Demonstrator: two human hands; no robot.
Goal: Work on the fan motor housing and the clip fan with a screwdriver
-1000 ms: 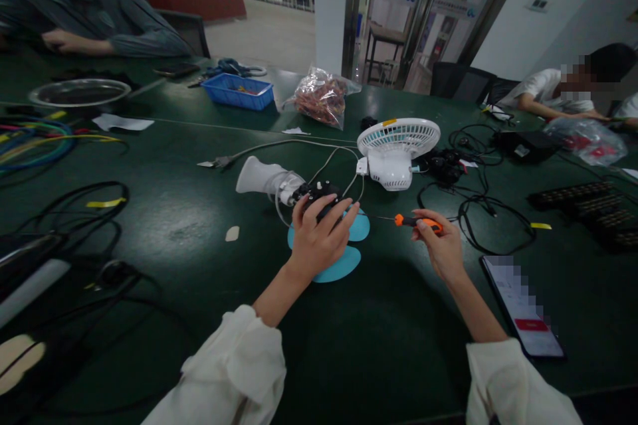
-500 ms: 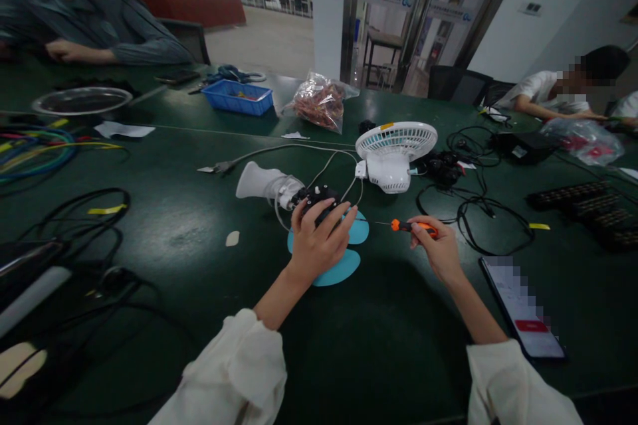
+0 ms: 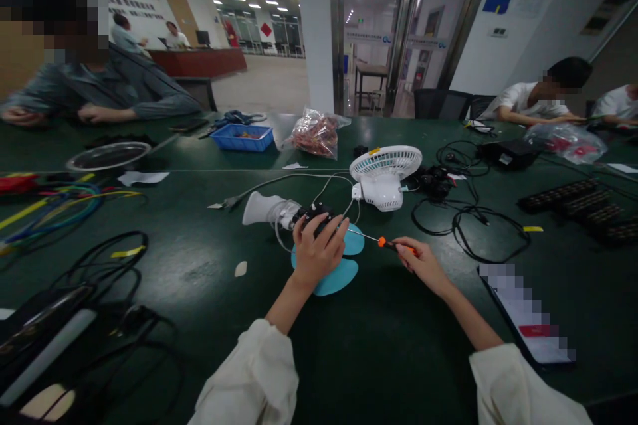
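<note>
My left hand (image 3: pixel 321 249) is wrapped over the black motor part (image 3: pixel 315 210) of a small fan lying on its side. Light-blue fan blades (image 3: pixel 337 277) show below and right of that hand. A white fan stand (image 3: pixel 262 209) extends left from the motor. My right hand (image 3: pixel 425 264) is closed around an orange-and-black screwdriver (image 3: pixel 383 242), its shaft pointing left and slightly up at the motor. The tip ends by my left fingers, and whether it touches a screw cannot be seen. Behind them sits the white fan grille and housing (image 3: pixel 383 192).
A phone (image 3: pixel 528 319) lies at right, near black cables (image 3: pixel 491 252). Farther back are a blue tray (image 3: pixel 242 139), a clear bag (image 3: pixel 316 136) and a metal dish (image 3: pixel 107 156). More cables (image 3: pixel 134 279) cover the left side. Other people sit across the table.
The camera view has tilted upward. The screwdriver has come left, nearer the motor, with its handle lower than its tip. My left hand keeps its hold on the motor.
</note>
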